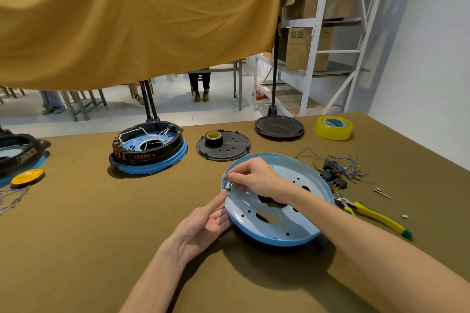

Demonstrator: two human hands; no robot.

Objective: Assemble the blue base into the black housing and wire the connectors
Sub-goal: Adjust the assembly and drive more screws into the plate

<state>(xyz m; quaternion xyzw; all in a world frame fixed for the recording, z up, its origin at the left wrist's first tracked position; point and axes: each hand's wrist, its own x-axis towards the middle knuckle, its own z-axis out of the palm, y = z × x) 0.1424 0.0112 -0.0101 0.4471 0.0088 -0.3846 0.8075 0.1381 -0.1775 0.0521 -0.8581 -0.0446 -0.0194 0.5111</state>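
Observation:
A round blue base (300, 226) with several holes lies tilted on the olive table, its near side raised. My right hand (256, 176) reaches over it and pinches a small metal screw (229, 185) at the base's left rim. My left hand (206, 221) holds that left rim from outside, palm up, thumb at the edge under the screw. An assembled unit, a black housing (152, 151) on a blue base with white wires inside, stands at the back left. Loose blue wires and black connectors (338, 173) lie to the right.
Yellow-handled cutters (373, 215) lie right of the base. Behind it are a black perforated disc (229, 150) with a tape roll (214, 138), a black lid (279, 127) and yellow tape (334, 127). Another housing (17, 155) and a yellow cap (27, 176) sit far left.

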